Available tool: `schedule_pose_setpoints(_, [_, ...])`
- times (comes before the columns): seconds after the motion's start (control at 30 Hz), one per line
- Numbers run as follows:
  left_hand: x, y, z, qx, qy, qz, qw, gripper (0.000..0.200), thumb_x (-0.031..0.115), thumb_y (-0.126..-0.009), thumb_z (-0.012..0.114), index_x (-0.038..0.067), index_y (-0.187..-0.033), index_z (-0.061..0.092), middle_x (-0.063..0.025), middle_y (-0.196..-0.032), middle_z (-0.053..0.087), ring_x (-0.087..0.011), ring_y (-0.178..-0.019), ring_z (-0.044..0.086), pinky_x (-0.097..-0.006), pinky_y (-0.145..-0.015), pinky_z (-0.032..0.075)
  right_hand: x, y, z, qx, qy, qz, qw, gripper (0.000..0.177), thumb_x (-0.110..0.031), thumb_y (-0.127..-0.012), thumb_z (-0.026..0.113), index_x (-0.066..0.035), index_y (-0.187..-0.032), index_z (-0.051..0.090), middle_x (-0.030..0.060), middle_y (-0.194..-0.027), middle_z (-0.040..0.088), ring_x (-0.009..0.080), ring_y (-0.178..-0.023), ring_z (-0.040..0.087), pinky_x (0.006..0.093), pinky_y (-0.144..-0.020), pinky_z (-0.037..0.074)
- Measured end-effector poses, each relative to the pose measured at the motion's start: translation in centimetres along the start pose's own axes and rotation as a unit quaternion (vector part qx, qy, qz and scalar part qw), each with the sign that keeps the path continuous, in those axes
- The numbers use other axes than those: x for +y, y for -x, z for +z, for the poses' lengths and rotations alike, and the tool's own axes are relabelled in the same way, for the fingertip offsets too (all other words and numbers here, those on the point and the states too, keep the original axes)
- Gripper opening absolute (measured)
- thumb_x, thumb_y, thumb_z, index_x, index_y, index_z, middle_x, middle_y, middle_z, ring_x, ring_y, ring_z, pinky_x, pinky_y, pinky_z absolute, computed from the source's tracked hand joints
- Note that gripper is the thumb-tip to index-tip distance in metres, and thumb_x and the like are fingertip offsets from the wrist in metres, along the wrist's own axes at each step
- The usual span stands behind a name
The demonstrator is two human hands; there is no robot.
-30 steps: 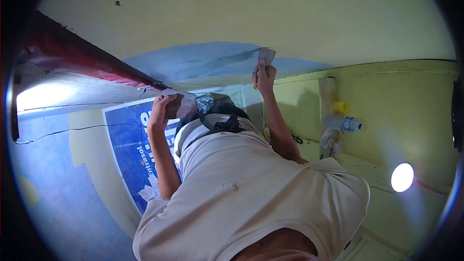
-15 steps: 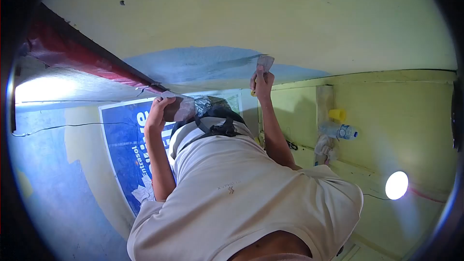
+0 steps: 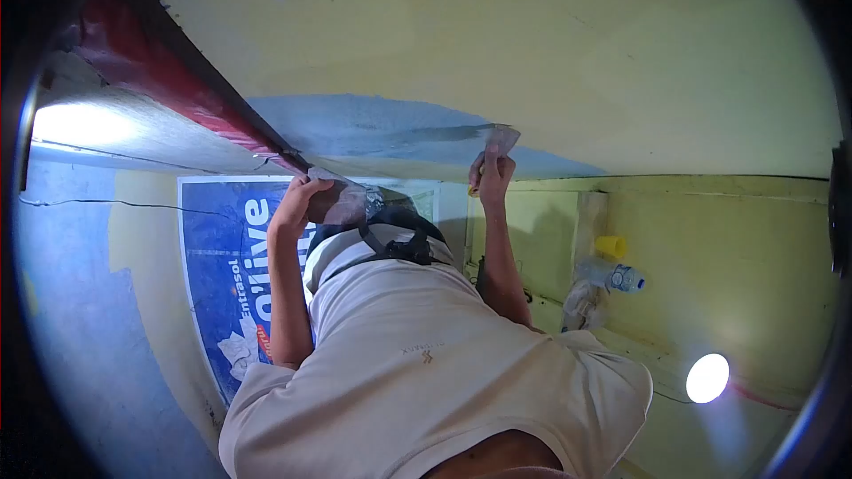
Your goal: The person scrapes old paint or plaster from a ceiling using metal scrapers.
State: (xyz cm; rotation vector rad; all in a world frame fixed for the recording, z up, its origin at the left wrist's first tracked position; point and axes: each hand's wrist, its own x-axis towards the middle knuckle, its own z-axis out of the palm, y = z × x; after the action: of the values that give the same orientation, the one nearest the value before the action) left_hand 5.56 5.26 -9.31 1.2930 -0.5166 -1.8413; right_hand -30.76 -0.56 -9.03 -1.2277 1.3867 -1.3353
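My right hand point(image 3: 493, 173) is closed round a putty knife point(image 3: 503, 139) with a yellow handle, mostly hidden by the fingers. Its flat grey blade rests against the wall at the right end of a dark, wet-looking smear point(image 3: 444, 134). That smear crosses a blue patch point(image 3: 346, 120) on the yellowish wall. Lower and to the left, my left hand point(image 3: 295, 206) grips a flat, brownish-grey plate point(image 3: 337, 202) by its left edge, in front of my waist. Whether the plate is another broad scraper I cannot make out.
A red-covered strip point(image 3: 160, 71) runs along the left. Below it hangs a blue printed banner point(image 3: 213, 257). To the right are a plastic bottle point(image 3: 623, 278), a yellow cup point(image 3: 611, 246), a crumpled plastic bag point(image 3: 581, 303) and a lit round lamp point(image 3: 708, 378).
The whole view has shifted and tilted slightly. Both hands keep their hold, and the putty knife stays near the right end of the dark smear.
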Motion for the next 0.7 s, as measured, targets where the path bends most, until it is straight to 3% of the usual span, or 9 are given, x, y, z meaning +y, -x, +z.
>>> schedule_pose_setpoints(0.23, [-0.3,-0.4,0.4,-0.034,0.013,0.010,0.999,0.021,0.014,-0.083,0.063,0.000,-0.099,0.066,-0.0051,-0.087,0.068,-0.0136,-0.073,0.064,-0.0265,-0.069,0.051,2.7,0.5,0.7,-0.005,-0.004,0.011,1.000,0.056,-0.043,-0.099,0.049,-0.006,-0.058,0.048,0.0041,-0.044,0.045,0.0124,-0.035,0.043,0.0268,-0.036,0.034])
schedule_pose_setpoints(0.7, [1.1,0.2,1.2,-0.019,0.012,0.025,0.999,0.017,0.014,-0.083,0.064,0.000,-0.092,0.066,-0.0065,-0.084,0.067,-0.0151,-0.071,0.064,-0.0283,-0.066,0.052,-0.5,1.3,6.8,-0.101,-0.100,0.003,0.990,0.051,-0.046,-0.098,0.050,-0.006,-0.065,0.051,0.0038,-0.047,0.048,0.0120,-0.036,0.045,0.0264,-0.037,0.035])
